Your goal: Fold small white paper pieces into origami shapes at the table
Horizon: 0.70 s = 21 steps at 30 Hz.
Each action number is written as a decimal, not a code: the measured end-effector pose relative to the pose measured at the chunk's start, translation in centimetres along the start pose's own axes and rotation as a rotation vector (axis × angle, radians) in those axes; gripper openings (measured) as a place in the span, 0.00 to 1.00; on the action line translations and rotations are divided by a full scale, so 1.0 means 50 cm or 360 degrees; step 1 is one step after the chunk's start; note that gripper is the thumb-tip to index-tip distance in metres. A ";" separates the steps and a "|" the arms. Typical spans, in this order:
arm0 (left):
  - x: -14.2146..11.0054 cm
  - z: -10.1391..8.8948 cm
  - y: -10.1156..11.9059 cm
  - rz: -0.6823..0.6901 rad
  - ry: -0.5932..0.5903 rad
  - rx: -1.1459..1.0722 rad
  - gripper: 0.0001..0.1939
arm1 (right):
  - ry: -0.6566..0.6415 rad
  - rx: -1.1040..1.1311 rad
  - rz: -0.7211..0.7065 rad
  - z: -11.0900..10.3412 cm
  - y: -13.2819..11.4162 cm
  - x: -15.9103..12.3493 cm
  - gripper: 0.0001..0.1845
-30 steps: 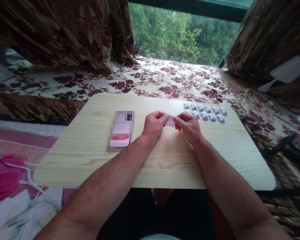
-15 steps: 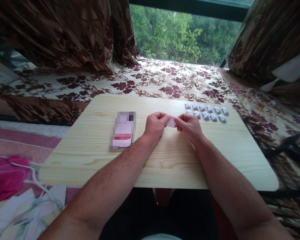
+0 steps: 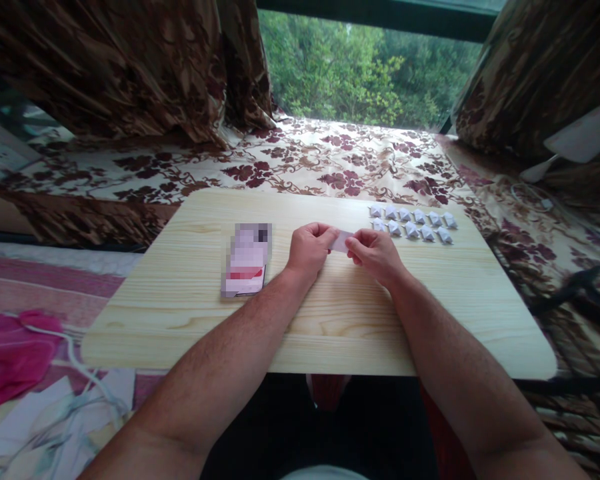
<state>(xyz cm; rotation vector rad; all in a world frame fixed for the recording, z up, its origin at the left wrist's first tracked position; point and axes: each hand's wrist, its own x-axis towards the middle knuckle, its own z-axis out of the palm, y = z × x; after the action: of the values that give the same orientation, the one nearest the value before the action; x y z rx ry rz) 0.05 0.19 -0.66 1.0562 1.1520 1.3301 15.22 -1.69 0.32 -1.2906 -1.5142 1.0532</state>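
Note:
A small piece of white paper is stretched between my hands above the middle of the table. My left hand pinches its left side between thumb and fingers. On its right side, my right hand grips it with thumb and forefinger; the other fingers are curled in. Whether the paper has folds in it is too small to tell. Just beyond my right hand, several small folded white paper pieces with raised points sit in two rows.
A smartphone, partly blurred out, lies left of my hands on the light wooden table. Floral cloth covers the ledge behind it. White papers and a cable lie at the lower left, beside pink fabric.
Both hands stay in nearly the same place, holding the paper. My right fingers have shifted slightly on its edge. The view has turned a little.

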 end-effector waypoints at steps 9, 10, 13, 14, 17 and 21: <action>0.004 -0.004 -0.005 0.0014 0.0022 0.0018 0.12 | -0.0050 -0.0141 -0.0014 0.001 0.008 0.001 0.18; 0.004 -0.004 -0.006 0.0015 0.0022 0.0013 0.12 | -0.0046 -0.0152 -0.0028 0.001 0.009 0.002 0.18; 0.005 -0.005 -0.007 0.0005 0.0014 -0.0007 0.12 | -0.0036 -0.0152 -0.0039 0.003 0.008 0.001 0.18; 0.005 -0.005 -0.007 -0.0004 0.0014 -0.0015 0.12 | -0.0043 -0.0140 -0.0029 0.004 0.007 0.001 0.18; 0.007 -0.005 -0.005 -0.0021 0.0028 -0.0047 0.11 | -0.0103 -0.0108 0.0007 0.008 0.003 -0.002 0.18; 0.006 -0.005 -0.004 -0.0020 0.0033 -0.0077 0.11 | -0.0116 -0.0170 -0.0038 0.009 0.003 -0.002 0.16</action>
<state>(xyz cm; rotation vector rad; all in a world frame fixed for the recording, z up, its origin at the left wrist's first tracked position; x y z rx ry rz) -0.19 0.49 -0.90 1.0010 1.1344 1.3554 14.83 -1.77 0.03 -1.3163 -1.6562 1.0260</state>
